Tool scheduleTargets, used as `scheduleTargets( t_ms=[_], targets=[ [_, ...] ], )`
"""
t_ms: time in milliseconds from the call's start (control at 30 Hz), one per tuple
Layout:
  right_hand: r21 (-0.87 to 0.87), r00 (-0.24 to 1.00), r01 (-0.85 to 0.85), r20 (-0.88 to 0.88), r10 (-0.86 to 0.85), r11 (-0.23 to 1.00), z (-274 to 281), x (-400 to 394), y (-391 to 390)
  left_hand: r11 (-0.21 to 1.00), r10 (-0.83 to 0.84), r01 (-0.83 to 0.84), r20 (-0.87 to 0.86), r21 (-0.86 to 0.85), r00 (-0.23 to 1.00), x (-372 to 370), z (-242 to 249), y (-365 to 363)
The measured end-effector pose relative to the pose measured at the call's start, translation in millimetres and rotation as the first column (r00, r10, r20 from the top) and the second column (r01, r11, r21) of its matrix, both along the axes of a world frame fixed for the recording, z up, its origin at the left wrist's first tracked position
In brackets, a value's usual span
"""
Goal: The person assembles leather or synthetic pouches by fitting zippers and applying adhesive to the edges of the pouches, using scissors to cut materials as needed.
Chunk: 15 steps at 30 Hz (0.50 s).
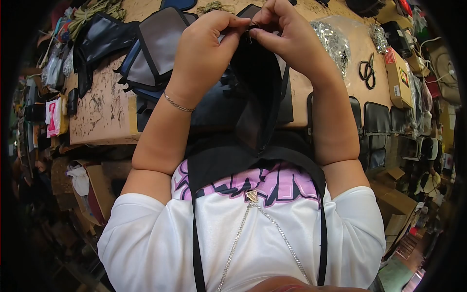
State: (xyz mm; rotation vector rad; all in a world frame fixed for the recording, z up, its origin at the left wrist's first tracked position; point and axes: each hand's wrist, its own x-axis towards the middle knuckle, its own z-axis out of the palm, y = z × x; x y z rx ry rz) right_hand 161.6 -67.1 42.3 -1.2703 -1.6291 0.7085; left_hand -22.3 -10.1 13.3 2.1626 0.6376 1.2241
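A black fabric piece (255, 73) hangs from both hands over the front of the worktable, its lower end near the black apron (209, 163). My left hand (214, 36) pinches its top edge between thumb and fingers. Close beside it, my right hand (277, 27) pinches the same edge, with a small metallic part showing just below the fingertips. The fingertips nearly meet. Behind the hanging piece lies a flat black sheet (214, 107) on the table.
Grey panels with black edging (163, 41) and black pieces (104, 36) lie at the left. Black-handled scissors (367, 71), a plastic bag of shiny metal parts (333, 41) and a cardboard box (398, 78) are at the right. Black padded pieces (377, 117) line the front right edge.
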Motion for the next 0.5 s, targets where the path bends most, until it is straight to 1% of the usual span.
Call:
scheduleTargets(
  t_ms=[100, 167, 200, 300, 400, 467, 500],
  targets=[
    [0.001, 0.983, 0.041, 0.177, -0.04, 0.999, 12, -3, -5, 0.998, 0.034, -0.03, -0.072, 0.058, 0.997, 0, 6, -5],
    [-0.022, 0.98, 0.084, 0.183, -0.079, 0.996, 20, -9, -11, 0.991, 0.049, -0.037, -0.093, 0.129, 0.994, 1, 9, -7],
    [-0.034, 0.978, 0.105, 0.186, -0.097, 0.994, 22, -11, -13, 0.993, 0.045, -0.036, -0.074, 0.11, 0.996, 2, 8, -6],
    [0.271, 0.955, 0.139, 0.22, -0.202, 0.953, -6, -8, -7, 0.998, 0.037, -0.036, -0.021, 0.047, 0.999, 4, 4, -1],
    [0.147, 0.968, 0.252, -0.048, -0.247, 0.957, -18, -19, -12, 1.0, 0.016, -0.016, 0.034, -0.024, 0.999, 9, -1, 0],
    [0.135, 0.964, 0.249, -0.127, -0.233, 0.959, -27, -19, -11, 0.998, -0.02, 0.025, 0.083, -0.056, 0.996, 12, -6, 2],
    [0.128, 0.96, 0.249, -0.166, -0.227, 0.96, -29, -18, -11, 0.991, -0.031, 0.049, 0.149, -0.121, 0.988, 15, -7, 0]
  ],
)
